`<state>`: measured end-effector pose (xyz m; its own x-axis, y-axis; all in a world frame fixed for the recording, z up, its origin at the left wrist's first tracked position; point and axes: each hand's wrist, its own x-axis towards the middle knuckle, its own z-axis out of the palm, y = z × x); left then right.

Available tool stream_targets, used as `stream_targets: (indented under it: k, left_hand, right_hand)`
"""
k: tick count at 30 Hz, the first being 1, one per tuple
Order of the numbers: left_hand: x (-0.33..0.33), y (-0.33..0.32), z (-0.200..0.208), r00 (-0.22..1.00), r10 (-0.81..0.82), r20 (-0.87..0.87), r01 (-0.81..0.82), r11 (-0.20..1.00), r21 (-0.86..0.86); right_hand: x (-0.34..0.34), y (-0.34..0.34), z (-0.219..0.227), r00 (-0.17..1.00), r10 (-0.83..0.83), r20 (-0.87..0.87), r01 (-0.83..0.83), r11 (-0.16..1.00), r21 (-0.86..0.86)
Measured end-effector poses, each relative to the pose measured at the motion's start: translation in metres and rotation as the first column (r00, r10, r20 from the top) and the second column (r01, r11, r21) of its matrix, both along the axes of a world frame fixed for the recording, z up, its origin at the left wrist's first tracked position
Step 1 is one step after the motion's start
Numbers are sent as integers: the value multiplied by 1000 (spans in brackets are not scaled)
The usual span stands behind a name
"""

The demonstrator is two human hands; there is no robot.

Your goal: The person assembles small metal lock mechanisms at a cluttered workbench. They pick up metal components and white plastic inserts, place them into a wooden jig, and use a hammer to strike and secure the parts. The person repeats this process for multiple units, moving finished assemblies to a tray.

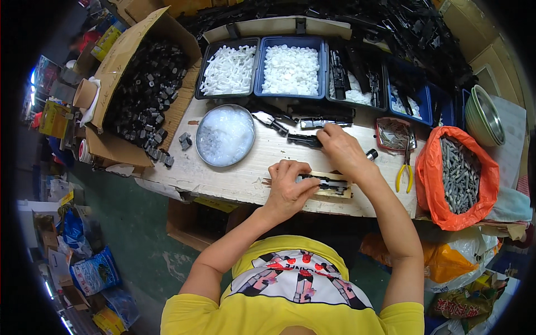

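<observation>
On a pale wooden jig (347,195) near the front edge of the worktable lies a long black plastic part (335,185) with a light strip along it. My left hand (286,191) is closed on its left end, thumb and fingers pinched together. Farther back, the bent fingers of my right hand (347,153) close on the right end of another black part (303,139), partly hidden by the fingertips. More black and silver parts (326,121) lie just beyond it. Left of these sits a round metal dish (226,135) with a whitish, translucent content.
An open carton (100,106) of small dark parts stands at left. Bins of white pieces (228,70) (293,70) line the back. On the right are yellow-handled pliers (404,177), a red tray (385,146) of small metal pieces, an orange bag (427,178) of grey pins and stacked bowls (484,117).
</observation>
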<state>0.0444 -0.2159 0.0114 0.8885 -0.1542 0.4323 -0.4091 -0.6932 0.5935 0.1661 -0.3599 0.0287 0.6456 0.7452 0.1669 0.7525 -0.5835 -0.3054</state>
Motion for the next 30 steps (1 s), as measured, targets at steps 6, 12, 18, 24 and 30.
stream_targets:
  k: [6, 12, 18, 24, 30]
  left_hand:
    - [2, 7, 21, 995, 73, -63, -89, 950, -300]
    - [8, -5, 36, 994, -94, -60, 66, 928, -366]
    - [-1, -8, 44, 998, -35, -48, 22, 968, -250]
    - [4, 7, 42, 995, -96, -14, 93, 984, -154]
    - [8, 33, 37, 973, -222, -58, 228, 963, 141]
  right_hand:
    - [-27, -41, 29, 796, 63, -602, 271, 853, 447]
    - [-63, -37, 32, 412, 347, -843, 524, 667, 531]
    - [-74, -31, 29, 470, 305, -828, 538, 645, 543]
    - [-75, -50, 31, 873, -52, -484, 342, 773, 534]
    - [-82, -90, 16, 817, -211, -536, 517, 679, 521]
